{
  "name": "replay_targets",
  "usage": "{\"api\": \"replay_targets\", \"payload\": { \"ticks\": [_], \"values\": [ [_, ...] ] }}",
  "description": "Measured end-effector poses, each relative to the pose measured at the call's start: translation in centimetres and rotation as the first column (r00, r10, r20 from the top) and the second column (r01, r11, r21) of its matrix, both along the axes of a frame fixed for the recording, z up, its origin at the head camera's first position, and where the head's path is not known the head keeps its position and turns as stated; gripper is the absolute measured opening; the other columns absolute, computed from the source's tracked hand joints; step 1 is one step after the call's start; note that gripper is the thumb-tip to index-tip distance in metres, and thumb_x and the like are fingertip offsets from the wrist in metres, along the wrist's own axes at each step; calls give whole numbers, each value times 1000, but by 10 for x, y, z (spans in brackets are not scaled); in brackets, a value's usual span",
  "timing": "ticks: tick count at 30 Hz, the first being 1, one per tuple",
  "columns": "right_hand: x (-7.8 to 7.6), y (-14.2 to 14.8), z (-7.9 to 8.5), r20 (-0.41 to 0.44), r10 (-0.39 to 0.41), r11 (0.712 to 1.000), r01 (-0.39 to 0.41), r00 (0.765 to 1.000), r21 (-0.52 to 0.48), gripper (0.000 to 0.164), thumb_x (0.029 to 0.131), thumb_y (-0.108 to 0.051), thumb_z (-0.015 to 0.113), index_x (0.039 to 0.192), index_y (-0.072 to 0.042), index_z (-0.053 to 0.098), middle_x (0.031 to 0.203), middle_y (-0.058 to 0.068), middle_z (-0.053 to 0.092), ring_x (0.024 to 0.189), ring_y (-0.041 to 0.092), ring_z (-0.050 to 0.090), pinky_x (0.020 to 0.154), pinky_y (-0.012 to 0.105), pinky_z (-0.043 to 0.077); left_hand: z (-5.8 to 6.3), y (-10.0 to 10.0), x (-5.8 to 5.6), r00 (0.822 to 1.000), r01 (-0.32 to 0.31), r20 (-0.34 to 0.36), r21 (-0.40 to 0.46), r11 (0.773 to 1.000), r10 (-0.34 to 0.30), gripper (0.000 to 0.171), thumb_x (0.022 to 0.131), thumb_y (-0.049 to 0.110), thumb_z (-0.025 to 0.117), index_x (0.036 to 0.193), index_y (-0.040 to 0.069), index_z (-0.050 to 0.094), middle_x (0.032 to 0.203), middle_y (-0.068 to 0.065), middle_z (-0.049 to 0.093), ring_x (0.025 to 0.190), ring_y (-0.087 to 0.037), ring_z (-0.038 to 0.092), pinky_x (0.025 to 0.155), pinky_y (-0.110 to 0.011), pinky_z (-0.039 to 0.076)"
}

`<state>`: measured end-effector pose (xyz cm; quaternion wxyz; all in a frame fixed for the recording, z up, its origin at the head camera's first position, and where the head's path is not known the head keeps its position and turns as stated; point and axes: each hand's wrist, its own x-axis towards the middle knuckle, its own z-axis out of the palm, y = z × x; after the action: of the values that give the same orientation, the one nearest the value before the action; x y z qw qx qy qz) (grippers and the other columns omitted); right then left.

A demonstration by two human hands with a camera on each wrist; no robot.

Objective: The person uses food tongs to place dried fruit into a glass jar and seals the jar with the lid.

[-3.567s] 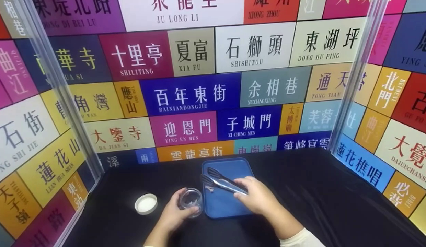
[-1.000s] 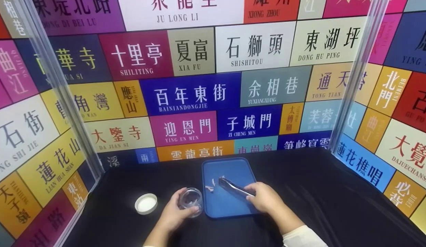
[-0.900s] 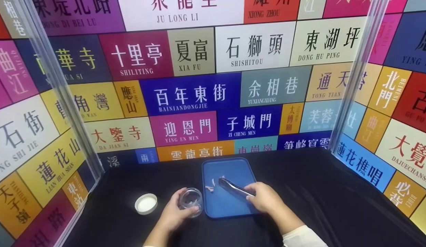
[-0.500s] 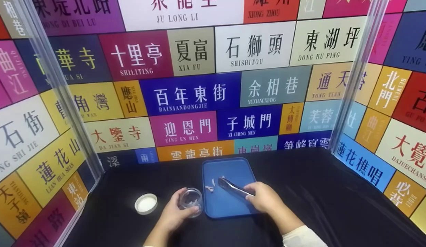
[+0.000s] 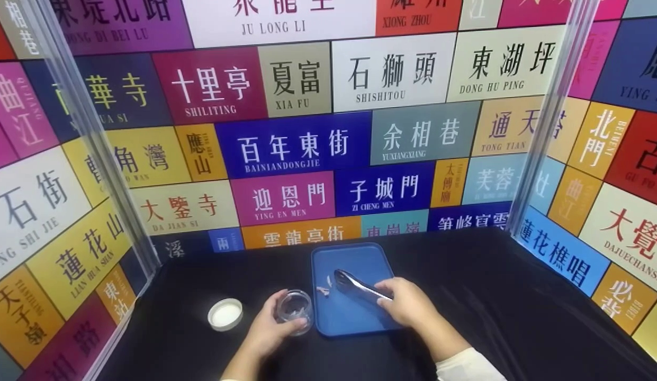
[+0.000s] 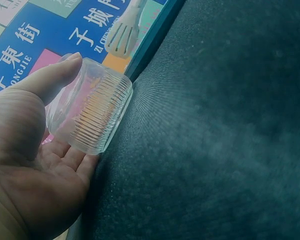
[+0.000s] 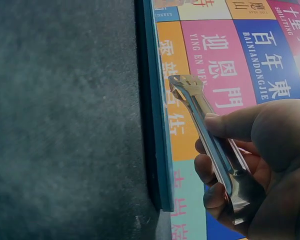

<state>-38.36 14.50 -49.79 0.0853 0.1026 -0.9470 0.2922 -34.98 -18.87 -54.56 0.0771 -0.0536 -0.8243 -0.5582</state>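
Note:
My left hand [image 5: 270, 325] grips a clear glass jar [image 5: 295, 297] beside the tray's left edge; in the left wrist view the ribbed jar wall [image 6: 100, 110] sits between thumb and fingers. A pair of metal tongs [image 5: 362, 287] is held in my right hand [image 5: 410, 302], squeezed so that its arms lie close together. The slotted tong heads [image 7: 187, 85] stand over the blue tray [image 5: 354, 320]. Small pale strips [image 5: 323, 290] lie on the tray just left of the tong tips. Whether the tongs pinch a strip I cannot tell.
A round white lid [image 5: 225, 315] lies on the black cloth [image 5: 180, 344] left of the jar. Walls of coloured sign panels [image 5: 294, 145] with clear corner posts [image 5: 550, 114] enclose the table at the back and sides.
The tongs, spread wide 3.6 seconds ago, have come together over the tray. Since half a second ago their tips have risen slightly, and the strip at their tips no longer shows. The left hand stays put.

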Motion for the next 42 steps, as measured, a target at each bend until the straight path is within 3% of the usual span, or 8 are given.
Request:
{"api": "replay_targets", "payload": {
  "ticks": [13, 25, 34, 42],
  "values": [
    [13, -11, 19, -35, 33, 999, -34, 999, -19, 30, 96, -18, 79, 126, -18, 79, 131, 8, 75, 131, 33, 67, 115, 55, 51, 0, 0, -1, 1000, 1, 6, 6, 1000, -1, 92, 78, 24, 94, 156, 4, 48, 152, -22, 61, 137, -38, 60, 120, -56, 43],
    [30, -28, 34, -97, 131, 991, -134, 987, -24, 31, 96, -18, 79, 126, -19, 79, 119, 0, 77, 118, 24, 71, 105, 52, 57, 0, 1, -1, 1000, 3, 7, 25, 1000, -4, 92, 78, 21, 94, 156, 3, 48, 154, -23, 60, 141, -40, 58, 123, -60, 40],
    [40, -38, 35, -129, 206, 978, -209, 970, -10, 32, 96, -20, 79, 127, -19, 79, 117, -2, 77, 114, 21, 71, 102, 51, 57, 1, 1, -1, 1000, 1, 8, 14, 1000, -1, 93, 78, 22, 94, 156, 4, 48, 152, -23, 61, 138, -38, 60, 120, -53, 41],
    [44, -47, 32, -105, 236, 971, -239, 966, -16, 30, 98, -24, 77, 128, -22, 78, 118, -4, 76, 113, 20, 70, 102, 50, 57, 1, 0, 0, 1000, 0, 9, -1, 1000, 0, 94, 78, 24, 94, 156, 4, 47, 153, -23, 60, 139, -39, 59, 122, -60, 40]
  ]
}}
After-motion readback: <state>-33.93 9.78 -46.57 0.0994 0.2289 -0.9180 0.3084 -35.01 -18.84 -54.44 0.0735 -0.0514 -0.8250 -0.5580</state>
